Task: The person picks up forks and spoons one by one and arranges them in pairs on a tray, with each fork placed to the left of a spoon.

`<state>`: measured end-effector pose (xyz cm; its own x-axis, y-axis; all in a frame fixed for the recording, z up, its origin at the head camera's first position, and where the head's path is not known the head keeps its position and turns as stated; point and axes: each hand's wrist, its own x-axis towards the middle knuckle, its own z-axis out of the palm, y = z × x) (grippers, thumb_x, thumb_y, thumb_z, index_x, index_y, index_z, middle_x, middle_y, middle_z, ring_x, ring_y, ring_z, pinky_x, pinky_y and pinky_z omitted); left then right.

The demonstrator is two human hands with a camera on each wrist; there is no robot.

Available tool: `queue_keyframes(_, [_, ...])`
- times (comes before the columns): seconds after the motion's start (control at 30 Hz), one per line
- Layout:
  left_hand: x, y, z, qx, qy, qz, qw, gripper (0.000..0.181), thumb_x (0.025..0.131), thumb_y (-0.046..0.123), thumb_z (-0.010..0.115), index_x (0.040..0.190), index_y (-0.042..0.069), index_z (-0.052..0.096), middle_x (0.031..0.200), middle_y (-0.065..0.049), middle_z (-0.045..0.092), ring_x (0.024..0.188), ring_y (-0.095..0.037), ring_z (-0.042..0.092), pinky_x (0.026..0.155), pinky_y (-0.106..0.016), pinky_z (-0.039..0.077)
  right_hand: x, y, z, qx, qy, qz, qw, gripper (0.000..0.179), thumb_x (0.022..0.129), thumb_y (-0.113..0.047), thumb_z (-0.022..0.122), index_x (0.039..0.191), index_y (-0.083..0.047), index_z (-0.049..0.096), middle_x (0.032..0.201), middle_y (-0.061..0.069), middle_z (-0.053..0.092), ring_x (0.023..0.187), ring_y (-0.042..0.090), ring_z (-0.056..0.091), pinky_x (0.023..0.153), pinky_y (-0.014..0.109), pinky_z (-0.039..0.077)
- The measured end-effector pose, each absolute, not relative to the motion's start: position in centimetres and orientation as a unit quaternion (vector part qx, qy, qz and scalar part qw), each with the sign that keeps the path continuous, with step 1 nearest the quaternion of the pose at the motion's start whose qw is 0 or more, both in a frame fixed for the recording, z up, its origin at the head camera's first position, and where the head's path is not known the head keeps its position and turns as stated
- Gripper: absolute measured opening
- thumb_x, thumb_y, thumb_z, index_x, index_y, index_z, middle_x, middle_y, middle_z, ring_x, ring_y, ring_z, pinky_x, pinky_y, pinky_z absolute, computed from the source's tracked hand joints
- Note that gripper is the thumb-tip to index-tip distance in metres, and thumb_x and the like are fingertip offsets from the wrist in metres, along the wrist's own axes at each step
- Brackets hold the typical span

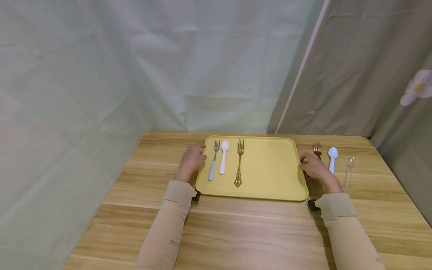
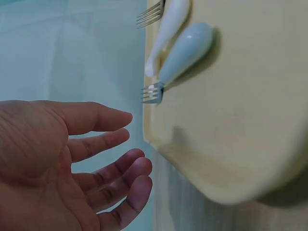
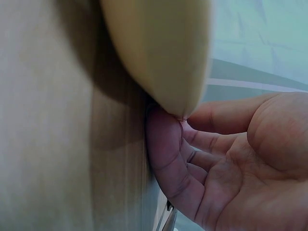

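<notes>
Yellow, low-rimmed tray [image 1: 270,167], corners rounded; right hand [image 1: 314,167] pinches its edge, left hand [image 1: 192,159] hovers relaxed beside.

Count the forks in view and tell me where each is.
3: the blue-handled fork and gold fork on the tray, and the copper fork on the table right of it, partly hidden by the right hand.
</notes>
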<state>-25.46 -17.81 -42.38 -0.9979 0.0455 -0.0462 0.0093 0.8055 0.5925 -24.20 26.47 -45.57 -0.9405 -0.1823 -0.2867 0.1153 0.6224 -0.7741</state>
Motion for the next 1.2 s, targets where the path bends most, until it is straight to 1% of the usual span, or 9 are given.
queue_keyframes(0.03, [-25.4, -17.9, -42.5, 0.017, 0.950, 0.311, 0.028, 0.049, 0.095, 0.005, 0.059, 0.143, -0.003, 0.056, 0.135, -0.025, 0.060, 0.122, -0.039, 0.058, 0.102, -0.054, 0.050, -24.2, 26.5, -45.6, -0.018, 0.885, -0.433, 0.171, 0.032, 0.104, -0.001, 0.046, 0.131, 0.014, 0.040, 0.086, 0.018, 0.057, 0.062, 0.019, 0.060, 0.052, 0.035, 0.057])
queue_keyframes(0.13, [-25.5, -18.1, -42.8, 0.022, 0.950, 0.309, 0.029, 0.051, 0.094, 0.005, 0.058, 0.144, -0.003, 0.055, 0.134, -0.026, 0.061, 0.123, -0.040, 0.058, 0.103, -0.054, 0.049, -24.1, 26.5, -45.5, -0.017, 0.884, -0.435, 0.171, 0.032, 0.104, -0.001, 0.046, 0.131, 0.014, 0.040, 0.087, 0.018, 0.057, 0.062, 0.019, 0.060, 0.052, 0.035, 0.057])
queue_keyframes(0.23, [-25.6, -18.5, -43.1, 0.028, 0.950, 0.310, 0.034, 0.052, 0.094, 0.005, 0.058, 0.145, -0.003, 0.055, 0.131, -0.025, 0.063, 0.120, -0.038, 0.059, 0.101, -0.053, 0.051, -24.1, 26.4, -45.5, -0.019, 0.880, -0.442, 0.173, 0.033, 0.104, 0.000, 0.046, 0.132, 0.015, 0.039, 0.085, 0.018, 0.057, 0.061, 0.019, 0.061, 0.052, 0.035, 0.057])
queue_keyframes(0.43, [-25.9, -19.7, -43.6, 0.027, 0.953, 0.298, 0.044, 0.050, 0.098, 0.006, 0.060, 0.147, -0.001, 0.054, 0.118, -0.022, 0.062, 0.107, -0.034, 0.057, 0.092, -0.049, 0.051, -24.1, 26.3, -45.5, -0.019, 0.879, -0.445, 0.170, 0.031, 0.104, -0.001, 0.046, 0.131, 0.014, 0.039, 0.082, 0.015, 0.056, 0.060, 0.018, 0.060, 0.051, 0.034, 0.057])
queue_keyframes(0.57, [-26.1, -20.3, -43.7, 0.031, 0.953, 0.298, 0.049, 0.050, 0.099, 0.007, 0.060, 0.148, -0.001, 0.053, 0.115, -0.020, 0.061, 0.104, -0.032, 0.055, 0.090, -0.048, 0.050, -24.1, 26.4, -45.5, -0.028, 0.885, -0.436, 0.164, 0.030, 0.104, -0.001, 0.047, 0.129, 0.014, 0.040, 0.083, 0.016, 0.057, 0.059, 0.018, 0.061, 0.051, 0.035, 0.057])
queue_keyframes(0.73, [-26.3, -20.6, -43.7, 0.037, 0.948, 0.313, 0.052, 0.050, 0.099, 0.008, 0.061, 0.147, -0.001, 0.053, 0.110, -0.017, 0.062, 0.096, -0.029, 0.056, 0.083, -0.043, 0.050, -24.0, 26.5, -45.5, -0.034, 0.884, -0.437, 0.163, 0.029, 0.104, 0.000, 0.048, 0.127, 0.014, 0.041, 0.085, 0.018, 0.058, 0.059, 0.019, 0.061, 0.051, 0.036, 0.057])
queue_keyframes(0.97, [-26.6, -20.8, -43.8, 0.042, 0.940, 0.330, 0.071, 0.050, 0.101, 0.010, 0.062, 0.149, 0.001, 0.051, 0.117, -0.019, 0.063, 0.094, -0.026, 0.059, 0.074, -0.034, 0.052, -24.0, 26.6, -45.4, -0.030, 0.883, -0.440, 0.163, 0.029, 0.104, -0.001, 0.048, 0.127, 0.014, 0.041, 0.085, 0.017, 0.058, 0.059, 0.019, 0.061, 0.051, 0.035, 0.057])
queue_keyframes(1.1, [-26.3, -20.9, -43.9, 0.044, 0.930, 0.353, 0.088, 0.051, 0.103, 0.010, 0.061, 0.151, 0.002, 0.048, 0.116, -0.019, 0.062, 0.088, -0.024, 0.059, 0.068, -0.030, 0.051, -23.9, 26.5, -45.4, -0.027, 0.880, -0.443, 0.169, 0.029, 0.104, -0.001, 0.047, 0.129, 0.014, 0.040, 0.085, 0.017, 0.058, 0.061, 0.020, 0.061, 0.052, 0.036, 0.058])
queue_keyframes(1.2, [-26.2, -21.0, -44.0, 0.046, 0.926, 0.363, 0.094, 0.051, 0.103, 0.010, 0.061, 0.152, 0.002, 0.047, 0.114, -0.018, 0.062, 0.087, -0.022, 0.059, 0.067, -0.028, 0.051, -23.8, 26.4, -45.4, -0.023, 0.879, -0.444, 0.171, 0.029, 0.105, -0.001, 0.046, 0.129, 0.013, 0.040, 0.083, 0.016, 0.058, 0.060, 0.019, 0.061, 0.053, 0.036, 0.057])
